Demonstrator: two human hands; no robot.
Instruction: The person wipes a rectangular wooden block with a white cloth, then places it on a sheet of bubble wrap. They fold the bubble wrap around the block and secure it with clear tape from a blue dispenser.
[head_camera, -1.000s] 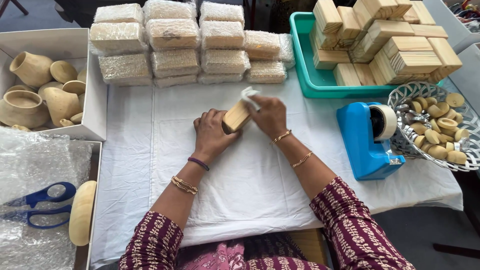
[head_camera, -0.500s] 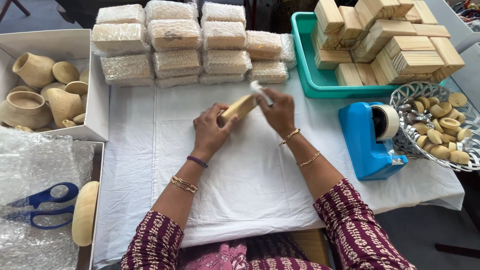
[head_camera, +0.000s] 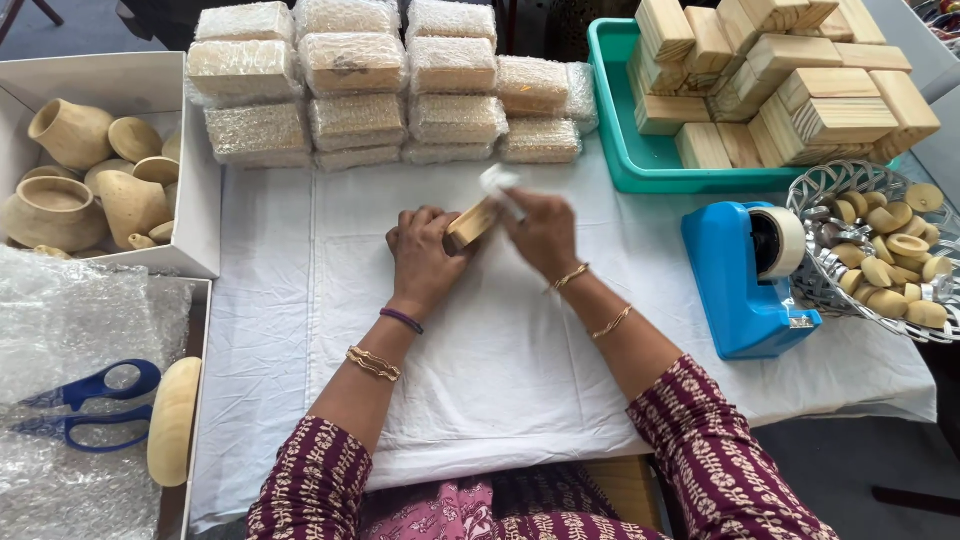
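Observation:
My left hand (head_camera: 425, 255) grips a small wooden block (head_camera: 472, 223) at the middle of the white table cover (head_camera: 300, 330). My right hand (head_camera: 540, 232) touches the block's far end and pinches a small white strip (head_camera: 497, 185), blurred by motion, that sticks up above it. Both hands sit close together over the cloth, just in front of the stacked bubble-wrapped packs (head_camera: 355, 85).
A teal tray (head_camera: 622, 150) of wooden blocks stands back right. A blue tape dispenser (head_camera: 745, 270) and a metal basket (head_camera: 835, 195) of small wooden rounds sit right. A white box (head_camera: 200, 215) of wooden pots, bubble wrap (head_camera: 70, 320), blue scissors (head_camera: 85, 405) and a wooden oval piece (head_camera: 173, 420) lie left.
The block has tilted and shifted slightly within my hands. My right hand has pulled the white strip up along the block's far end.

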